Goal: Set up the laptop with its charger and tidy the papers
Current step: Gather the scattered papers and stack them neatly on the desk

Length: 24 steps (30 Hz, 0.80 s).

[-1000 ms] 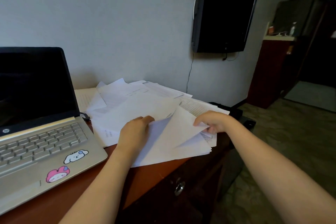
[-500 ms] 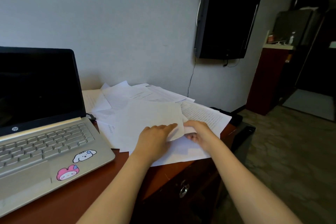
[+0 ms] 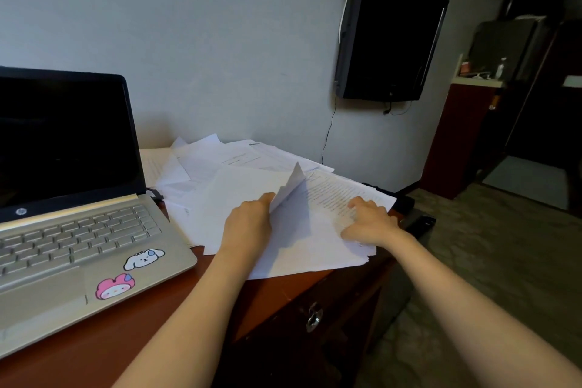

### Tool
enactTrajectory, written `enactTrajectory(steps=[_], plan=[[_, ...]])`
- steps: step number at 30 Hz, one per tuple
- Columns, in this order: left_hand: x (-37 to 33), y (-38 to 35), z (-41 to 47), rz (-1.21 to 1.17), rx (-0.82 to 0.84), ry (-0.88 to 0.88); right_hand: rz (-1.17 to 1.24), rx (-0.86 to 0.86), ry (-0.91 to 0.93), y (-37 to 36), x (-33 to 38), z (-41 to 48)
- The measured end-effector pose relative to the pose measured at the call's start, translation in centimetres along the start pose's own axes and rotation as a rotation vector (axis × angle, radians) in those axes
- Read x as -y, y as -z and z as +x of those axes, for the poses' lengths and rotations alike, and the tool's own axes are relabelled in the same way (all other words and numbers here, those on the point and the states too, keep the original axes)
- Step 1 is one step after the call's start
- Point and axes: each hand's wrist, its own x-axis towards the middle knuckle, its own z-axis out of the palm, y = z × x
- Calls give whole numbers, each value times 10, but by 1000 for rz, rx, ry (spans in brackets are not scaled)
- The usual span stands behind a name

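White papers (image 3: 239, 164): loose heap on the counter (image 3: 141, 340), just right of the laptop (image 3: 78, 230), running from the near edge back to the wall (image 3: 220, 41).
Handling: my read is light, floppy and slick sheet-on-sheet. One sheet won't hold its shape, and the heap will shear if pushed from one side only. It creases easily.
Where to grip: best guess is both hands on opposite sides of the heap, sweeping inward, then knocking the edges square on the counter. Take long edges, not corners.
Left hand (image 3: 248, 224): on the middle of the heap, fingers pinching the lifted sheet (image 3: 291, 186), which stands up bent with one corner pointing high.
Right hand (image 3: 368, 224): flat on the printed sheet (image 3: 330, 195) at the right end, fingers spread, pressing and gripping nothing.
Hands: apart, with the lifted sheet between them.
Look: mostly blank white faces, a few with dense text lines. Sheets lie at mismatched angles, corners fanning out at the far side. The near-right sheets overhang the counter edge.
Risk: the overhanging sheets look likely to slide off if the top layer is dragged right.
Laptop: silver, lid open, screen dark, two stickers (image 3: 126, 274) on the palm rest.
Charger: a dark cable (image 3: 154, 194) sits at the right hinge; cannot tell if it's plugged in.
Status: papers not yet stacked.
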Motion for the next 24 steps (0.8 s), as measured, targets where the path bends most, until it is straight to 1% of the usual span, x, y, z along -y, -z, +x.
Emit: enactTrajectory(steps=[1, 3, 4, 5, 7, 9, 12, 15, 18, 22, 24], plan=[[0, -1, 0, -19, -4, 2, -70, 79, 33, 4, -2, 1], [2, -1, 0, -73, -19, 25, -42, 262, 23, 13, -4, 8], [4, 0, 1, -108, -35, 46, -62, 317, 23, 17, -4, 10], [6, 0, 2, -142, -56, 65, -110, 338, 28, 21, -2, 12], [9, 0, 3, -188, -89, 89, -229, 307, 74, 24, 1, 16], [10, -1, 2, -209, -85, 90, -325, 290, 105, 24, 4, 20], [9, -4, 1, -227, -70, 86, -395, 247, 153, 24, 1, 28], [9, -4, 2, -241, -74, 71, -491, 148, 205, 22, -3, 26], [10, -4, 2, -297, -127, 91, -576, -85, 230, 13, -10, 21], [13, -6, 2, -367, -181, 109, -392, -315, 183, 12, -2, 9], [12, -4, 2, -373, -218, 98, -293, -386, 248, 8, 7, 1]])
